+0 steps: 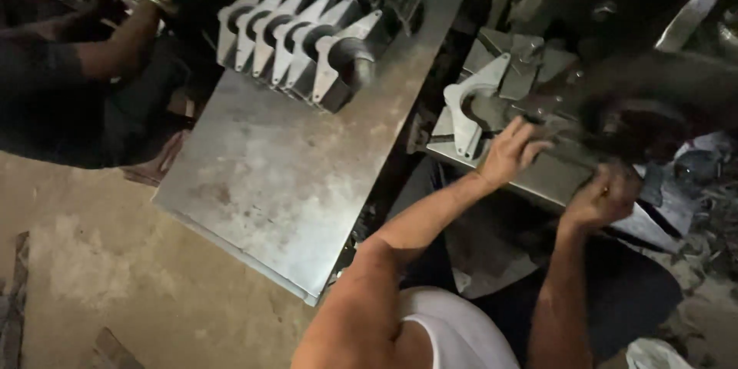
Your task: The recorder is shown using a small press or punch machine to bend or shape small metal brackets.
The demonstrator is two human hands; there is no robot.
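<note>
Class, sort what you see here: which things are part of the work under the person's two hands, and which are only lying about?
In the work:
left hand on the flat grey metal plate
right hand, closed at the plate's edge
pale metal bracket with a round cut-out, beside the left hand

Lying about:
row of matching grey metal brackets
long steel sheet table
another person's arm with bangles

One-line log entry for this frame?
left hand: on metal bracket, fingers spread | right hand: fist at metal plate edge, contents unclear | bracket row on steel sheet | another person's arm far left
</note>
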